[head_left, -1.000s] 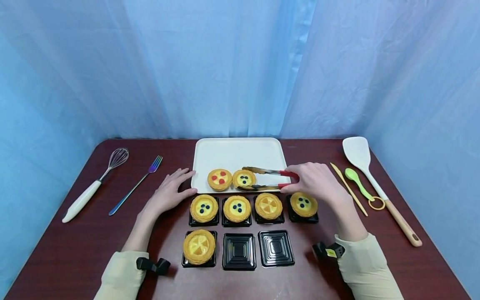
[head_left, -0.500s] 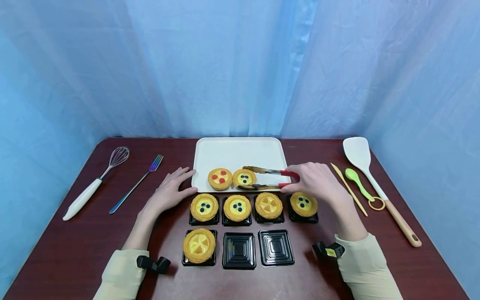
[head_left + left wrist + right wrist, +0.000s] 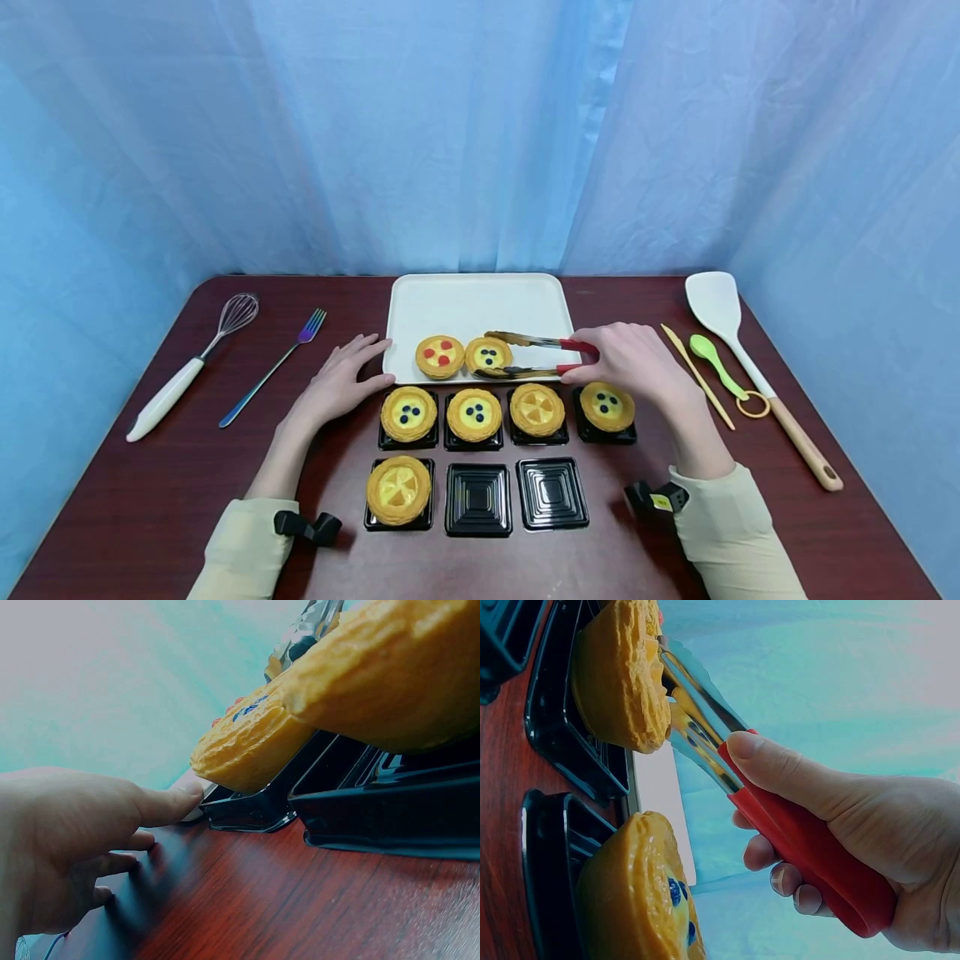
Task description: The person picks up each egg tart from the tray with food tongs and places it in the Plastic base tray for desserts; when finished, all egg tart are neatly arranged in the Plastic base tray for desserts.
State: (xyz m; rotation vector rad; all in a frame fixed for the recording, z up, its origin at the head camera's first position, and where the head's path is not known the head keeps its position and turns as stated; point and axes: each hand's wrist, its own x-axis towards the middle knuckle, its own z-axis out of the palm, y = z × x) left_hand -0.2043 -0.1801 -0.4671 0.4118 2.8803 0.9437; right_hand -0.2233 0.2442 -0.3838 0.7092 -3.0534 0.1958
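Note:
My right hand [image 3: 600,360] grips the red handles of metal tongs [image 3: 525,357]; in the right wrist view its thumb and fingers [image 3: 795,825] curl round them. The tong arms lie either side of a blueberry tart [image 3: 488,355] on the white tray [image 3: 474,304]. A red-dotted tart [image 3: 439,357] sits just left of it. My left hand [image 3: 347,379] rests flat on the table, its thumb [image 3: 161,804] against the tray's front left corner. Several tarts fill black cups [image 3: 474,414] in a row before the tray. In the front row are one filled cup [image 3: 398,492] and two empty cups [image 3: 477,498].
A whisk [image 3: 193,367] and a fork [image 3: 272,368] lie on the dark wooden table [image 3: 150,492] at left. At right lie a white spatula [image 3: 722,310], a green spoon [image 3: 714,360] and a thin wooden stick [image 3: 697,377]. Blue curtains close off the back and sides.

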